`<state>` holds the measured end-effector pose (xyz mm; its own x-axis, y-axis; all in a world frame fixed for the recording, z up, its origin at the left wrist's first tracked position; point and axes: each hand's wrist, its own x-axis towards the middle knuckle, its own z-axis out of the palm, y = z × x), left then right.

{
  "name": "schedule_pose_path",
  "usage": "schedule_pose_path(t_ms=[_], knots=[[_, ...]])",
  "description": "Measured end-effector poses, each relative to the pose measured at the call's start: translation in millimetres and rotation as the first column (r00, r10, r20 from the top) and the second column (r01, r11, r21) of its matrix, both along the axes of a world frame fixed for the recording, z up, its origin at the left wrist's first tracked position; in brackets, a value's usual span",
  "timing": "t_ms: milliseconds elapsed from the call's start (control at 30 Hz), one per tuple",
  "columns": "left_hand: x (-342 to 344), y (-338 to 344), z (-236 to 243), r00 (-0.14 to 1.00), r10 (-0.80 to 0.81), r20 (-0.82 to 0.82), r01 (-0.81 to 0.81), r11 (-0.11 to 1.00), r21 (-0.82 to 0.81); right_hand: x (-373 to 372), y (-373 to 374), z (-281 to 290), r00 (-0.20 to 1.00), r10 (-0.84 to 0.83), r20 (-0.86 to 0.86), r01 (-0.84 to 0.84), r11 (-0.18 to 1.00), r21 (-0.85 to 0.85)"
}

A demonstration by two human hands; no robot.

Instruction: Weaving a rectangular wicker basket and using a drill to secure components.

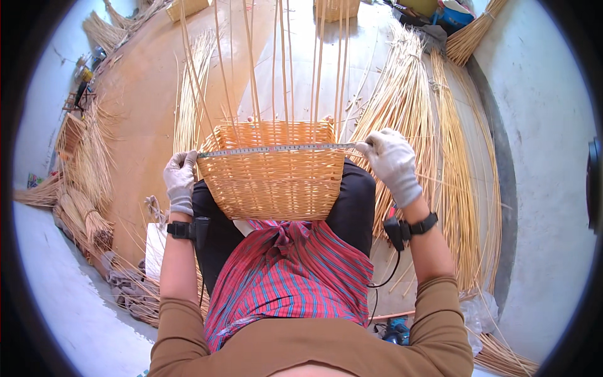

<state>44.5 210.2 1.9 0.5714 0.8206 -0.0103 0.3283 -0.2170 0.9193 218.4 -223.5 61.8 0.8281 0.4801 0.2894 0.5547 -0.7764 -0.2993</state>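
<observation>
At left, the gloved left hand [181, 177] has thumb and fingers clamped on one end of the measuring tape [276, 149], apparently to fix it at the basket's corner. The woven basket [270, 188] sits at centre, supported on the thighs [359, 201], likely so that both hands are free. Long rods [319, 56] rise from its far side, clear of the tape. The tape spans the near side straight, presumably tensioned to prevent sag. The gloved right hand [392, 162] pinches the opposite end; exact fingertip placement is too small to confirm. Rightmost, cane bundles [402, 88] lie beside the workspace.
</observation>
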Motion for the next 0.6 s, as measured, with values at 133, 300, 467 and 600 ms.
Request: schedule_pose_path(t_ms=[133,300,467,600], knots=[[-4,-44,14,0.889,0.09,0.449,-0.155,0.982,0.11,-56,-21,6,0.977,0.041,0.21,-0.08,0.98,0.182],[15,-165,20,0.762,-0.501,0.41,0.269,0.822,0.502,-129,-46,-43,0.927,0.247,-0.283,-0.168,0.947,0.274],[77,-269,25,0.799,-0.564,-0.208,0.521,0.475,0.709,-213,-27,-57,0.789,0.244,-0.564,-0.24,0.967,0.083],[110,-263,32,0.695,-0.481,-0.534,0.715,0.541,0.443,-219,-24,-41,0.721,0.421,-0.551,-0.369,0.906,0.208]])
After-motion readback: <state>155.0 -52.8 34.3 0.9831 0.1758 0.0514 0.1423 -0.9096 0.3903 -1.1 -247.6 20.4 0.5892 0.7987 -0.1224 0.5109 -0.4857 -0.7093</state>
